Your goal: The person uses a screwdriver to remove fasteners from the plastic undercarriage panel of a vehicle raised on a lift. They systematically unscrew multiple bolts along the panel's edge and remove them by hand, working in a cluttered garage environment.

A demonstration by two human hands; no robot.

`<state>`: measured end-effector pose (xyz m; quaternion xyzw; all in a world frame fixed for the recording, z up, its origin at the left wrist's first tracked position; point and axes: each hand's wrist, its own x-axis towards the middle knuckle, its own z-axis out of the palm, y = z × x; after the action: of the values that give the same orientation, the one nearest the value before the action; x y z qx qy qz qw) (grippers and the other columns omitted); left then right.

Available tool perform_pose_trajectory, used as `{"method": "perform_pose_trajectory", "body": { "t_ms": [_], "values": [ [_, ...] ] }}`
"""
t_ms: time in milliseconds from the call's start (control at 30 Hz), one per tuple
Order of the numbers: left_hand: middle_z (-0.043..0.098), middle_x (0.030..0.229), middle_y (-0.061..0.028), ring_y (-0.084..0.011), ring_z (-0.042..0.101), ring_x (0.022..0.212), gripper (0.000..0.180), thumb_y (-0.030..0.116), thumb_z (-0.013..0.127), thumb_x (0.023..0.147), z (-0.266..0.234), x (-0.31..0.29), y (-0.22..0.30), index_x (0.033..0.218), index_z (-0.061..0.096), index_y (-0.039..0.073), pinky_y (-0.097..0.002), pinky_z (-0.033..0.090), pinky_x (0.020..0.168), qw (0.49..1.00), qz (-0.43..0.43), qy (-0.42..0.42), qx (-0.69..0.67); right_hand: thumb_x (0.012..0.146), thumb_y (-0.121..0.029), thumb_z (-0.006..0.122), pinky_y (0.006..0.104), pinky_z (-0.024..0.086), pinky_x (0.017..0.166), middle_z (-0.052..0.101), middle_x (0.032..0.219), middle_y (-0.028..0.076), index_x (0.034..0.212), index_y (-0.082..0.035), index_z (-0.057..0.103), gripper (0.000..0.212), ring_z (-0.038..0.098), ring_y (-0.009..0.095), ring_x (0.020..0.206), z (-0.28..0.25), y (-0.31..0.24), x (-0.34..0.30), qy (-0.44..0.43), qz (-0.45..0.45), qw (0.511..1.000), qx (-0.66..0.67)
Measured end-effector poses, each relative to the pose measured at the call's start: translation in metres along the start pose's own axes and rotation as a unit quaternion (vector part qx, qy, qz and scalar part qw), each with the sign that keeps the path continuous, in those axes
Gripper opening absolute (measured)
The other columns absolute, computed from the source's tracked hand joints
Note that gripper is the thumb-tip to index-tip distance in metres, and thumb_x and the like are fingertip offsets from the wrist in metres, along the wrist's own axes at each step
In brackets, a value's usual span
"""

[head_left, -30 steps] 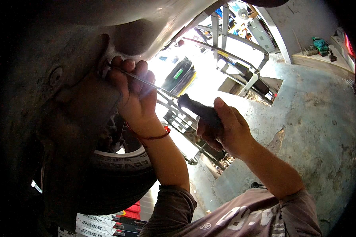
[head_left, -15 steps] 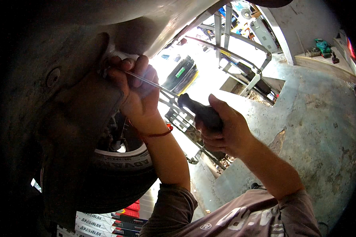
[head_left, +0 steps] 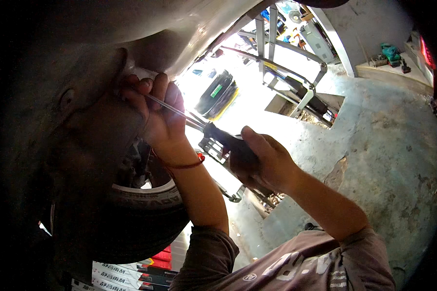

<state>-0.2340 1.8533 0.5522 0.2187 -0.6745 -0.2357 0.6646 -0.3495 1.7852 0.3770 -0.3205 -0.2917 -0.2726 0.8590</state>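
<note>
My right hand [head_left: 269,162] is wrapped round the black handle of a screwdriver [head_left: 224,137]. Its long metal shaft slants up and left into the fingers of my left hand [head_left: 159,109], which are curled round the shaft's end. The tip is hidden by those fingers, against the edge of a dark wheel-arch liner [head_left: 97,116] under a light-coloured car body panel [head_left: 189,36]. A round fastener [head_left: 67,98] sits in the liner, left of my left hand. Below my left forearm shows a black tyre [head_left: 136,228].
Beyond the panel stands a grey metal lift frame [head_left: 301,51] over a floor pit [head_left: 308,109]. Green power tools [head_left: 391,54] lie on a ledge at the far right. Striped boxes [head_left: 116,276] are stacked below the tyre. Worn concrete floor [head_left: 374,145] stretches to the right.
My right hand and the screwdriver handle have moved left and slightly down, closer to my left hand. The whole view has shifted a little; my left hand stays at the liner edge.
</note>
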Motion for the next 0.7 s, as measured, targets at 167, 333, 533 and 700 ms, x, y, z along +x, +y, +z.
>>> {"method": "perform_pose_trajectory", "body": {
  "t_ms": [167,333,533,700],
  "values": [
    [0.063,0.084,-0.0050,-0.0111,0.037,0.063,0.016,0.021,0.061,0.093,-0.017,-0.005,0.006,0.100,0.068,0.008,-0.0250,0.027,0.055,0.997,0.052,0.055,0.019,0.076,-0.008,0.078,0.0290,0.051,0.058,0.062,0.088,0.010,0.117,0.000,0.055,0.048,0.063,0.017,0.069,-0.002,-0.010,0.000,0.043,-0.447,0.704,-0.550],
    [0.057,0.087,-0.0055,-0.0147,0.036,0.066,0.021,0.025,0.052,0.099,-0.030,-0.002,0.007,0.096,0.061,0.006,-0.0295,0.031,0.060,0.990,-0.083,-0.068,-0.086,0.099,-0.062,0.031,0.0235,0.023,0.037,0.029,0.054,-0.007,0.093,-0.008,0.058,0.061,0.026,0.007,0.040,-0.003,-0.007,-0.013,-0.093,0.249,0.943,0.199],
    [0.060,0.095,-0.0151,-0.0177,0.049,0.072,0.019,0.020,0.052,0.099,-0.062,0.003,0.029,0.101,0.059,0.003,-0.0257,0.042,0.068,0.993,-0.025,-0.029,0.114,0.092,-0.035,0.061,0.0329,0.050,0.056,0.060,0.078,0.007,0.112,-0.006,0.055,0.036,0.062,0.018,0.066,0.006,-0.001,-0.013,0.056,-0.380,0.802,-0.458],
    [0.060,0.098,-0.0176,-0.0202,0.055,0.080,0.020,0.020,0.052,0.098,-0.087,0.000,0.047,0.104,0.058,0.001,-0.0264,0.046,0.078,0.892,0.087,0.086,0.435,0.088,-0.026,0.065,0.0336,0.053,0.065,0.065,0.090,0.012,0.108,-0.005,0.063,0.029,0.065,0.023,0.079,0.015,-0.008,-0.008,-0.035,-0.113,0.966,-0.232]
  ]
}}
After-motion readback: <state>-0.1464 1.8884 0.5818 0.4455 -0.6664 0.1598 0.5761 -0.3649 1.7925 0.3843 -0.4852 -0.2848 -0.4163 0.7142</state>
